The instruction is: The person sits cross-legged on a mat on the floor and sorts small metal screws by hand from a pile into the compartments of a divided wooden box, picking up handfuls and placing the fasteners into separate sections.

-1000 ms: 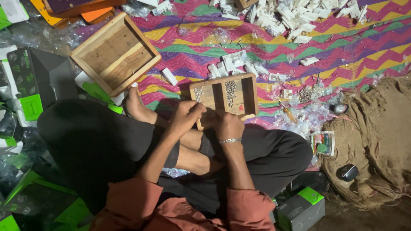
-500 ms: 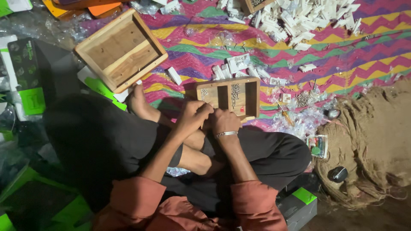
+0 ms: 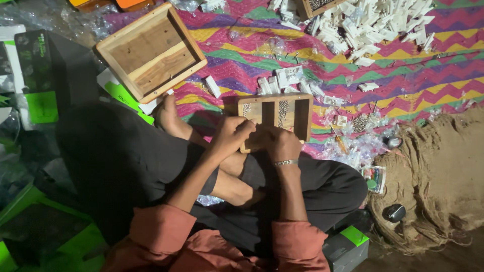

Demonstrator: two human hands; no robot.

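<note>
Zigzag woven mat on cluttered floor, both hands' grip unclear at small wooden tray

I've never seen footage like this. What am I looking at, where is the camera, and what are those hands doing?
There is no machine here: a person sits cross-legged on the floor, and the camera is worn on their head, looking straight down, so you see their own arms and lap.

Both hands meet at the near edge of a small wooden box with compartments. The left hand and the right hand, which wears a metal bracelet, rest on it; what the fingers grip is hidden.

The box lies on a zigzag-patterned cloth. Beyond it is a heap of small white plastic parts, and to the left a larger wooden tray. On the right lies coarse burlap; green and black cartons sit on the left.
</note>
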